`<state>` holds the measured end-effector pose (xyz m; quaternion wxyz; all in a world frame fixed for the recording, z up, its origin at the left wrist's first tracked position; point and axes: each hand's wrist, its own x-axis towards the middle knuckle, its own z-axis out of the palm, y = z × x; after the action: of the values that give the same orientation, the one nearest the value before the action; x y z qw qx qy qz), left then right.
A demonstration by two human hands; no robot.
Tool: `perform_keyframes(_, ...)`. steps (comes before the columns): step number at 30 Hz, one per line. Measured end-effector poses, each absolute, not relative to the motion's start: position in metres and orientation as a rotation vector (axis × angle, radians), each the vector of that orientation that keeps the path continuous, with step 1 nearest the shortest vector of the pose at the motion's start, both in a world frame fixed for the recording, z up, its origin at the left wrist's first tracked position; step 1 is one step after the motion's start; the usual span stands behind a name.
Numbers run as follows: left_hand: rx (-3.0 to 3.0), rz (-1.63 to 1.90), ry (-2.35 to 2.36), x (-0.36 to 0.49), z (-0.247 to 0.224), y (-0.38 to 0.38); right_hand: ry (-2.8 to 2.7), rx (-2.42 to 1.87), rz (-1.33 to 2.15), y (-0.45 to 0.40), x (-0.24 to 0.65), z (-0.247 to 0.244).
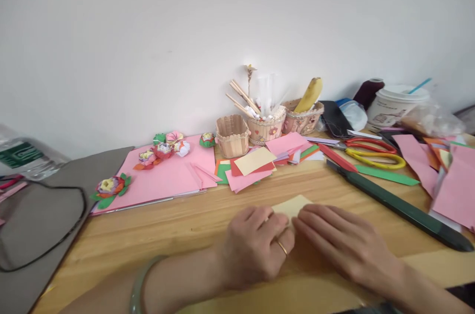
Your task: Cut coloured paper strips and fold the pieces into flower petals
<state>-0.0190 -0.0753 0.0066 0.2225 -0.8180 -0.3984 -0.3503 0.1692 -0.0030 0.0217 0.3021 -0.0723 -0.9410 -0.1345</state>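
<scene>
a piece of pale yellow paper [297, 204] lies on a bare stretch of the wooden table [159, 235], at the near side, between a person's two hands, its far corner showing beyond the fingers. the left hand [261, 244], a ring [282, 248] on one finger, is curled with its knuckles up over the paper's left part; its fingertips are hidden, so whether it pinches the sheet one cannot tell. the right hand [345, 239] lies palm down, fingers straight and close together, their tips at the paper's right side; its thumb is out of sight, and a grip cannot be made out.

the paper looks thin and matte, so it should prove light, easy to bend and quick to keep a crease, with little slip under dry fingers but a risk of tearing or crumpling if pulled hard. its edges and corners seem the best hold, with a flat fingertip to steady the middle.

beyond, a stack of coloured paper [256, 161] sits before a small wooden basket [233, 143]; paper flowers [111, 186] rest at the left, and yellow-handled scissors [376, 159] and a dark green tool [401, 205] lie to the right.
</scene>
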Motion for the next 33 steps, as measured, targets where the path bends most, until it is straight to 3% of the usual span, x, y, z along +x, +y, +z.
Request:
perform_keyframes(5,-2.56,-0.738,-1.045,-0.014,-0.002,-0.084,-2.596,-0.424,-0.013,-0.026,0.2,-0.002)
perform_keyframes(14,-2.8,-1.128,-1.578,-0.009,0.009,-0.094,-2.595,-0.578,0.343,-0.022,0.219,0.002)
perform_keyframes(21,-2.695,-1.069,-1.904,-0.01,0.012,-0.093,-2.6,-0.777,0.52,-0.02,0.215,0.002)
perform_keyframes(26,-2.624,-0.938,-2.237,-0.013,0.012,-0.087,-2.518,-0.98,0.426,-0.025,0.209,-0.002)
perform_keyframes(33,-2.605,-0.859,-2.338,-0.014,0.005,-0.08,-2.37,-1.079,0.285,-0.034,0.205,-0.01)
